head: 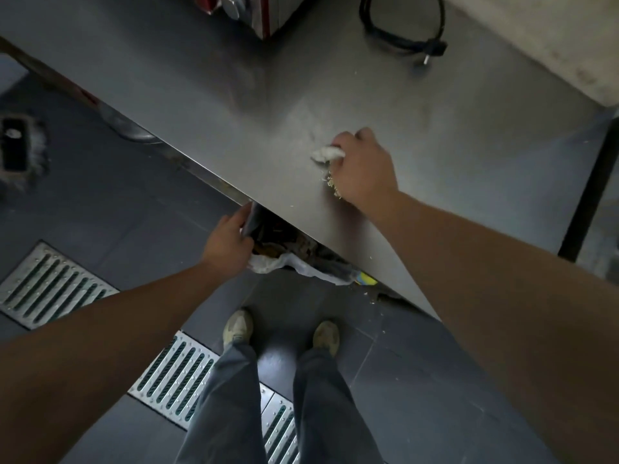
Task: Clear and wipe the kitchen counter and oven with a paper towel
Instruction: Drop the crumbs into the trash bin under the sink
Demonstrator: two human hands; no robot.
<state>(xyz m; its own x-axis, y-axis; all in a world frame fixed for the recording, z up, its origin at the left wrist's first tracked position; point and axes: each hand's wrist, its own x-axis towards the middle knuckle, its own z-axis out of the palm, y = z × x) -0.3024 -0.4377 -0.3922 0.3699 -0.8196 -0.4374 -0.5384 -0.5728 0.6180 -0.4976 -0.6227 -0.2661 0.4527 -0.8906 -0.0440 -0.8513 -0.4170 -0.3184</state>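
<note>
The table [207, 95] is dull grey steel. The crumpled paper towel [326, 153] is white, the crumbs [333, 186] beside it pale yellow. A black cable [402, 31] lies coiled farther back. The floor [117, 209] is dark grey tile, with silver slotted drain grates [50, 284]. The trousers [278, 413] are grey-blue, the shoes [237, 328] beige.

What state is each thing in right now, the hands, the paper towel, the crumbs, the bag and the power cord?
Right hand: grips the paper towel.
Paper towel: crumpled, on the counter.
Crumbs: piled against the right hand.
Left hand: holds the bag's rim.
Bag: open below the counter edge.
Power cord: unplugged, coiled.
</note>
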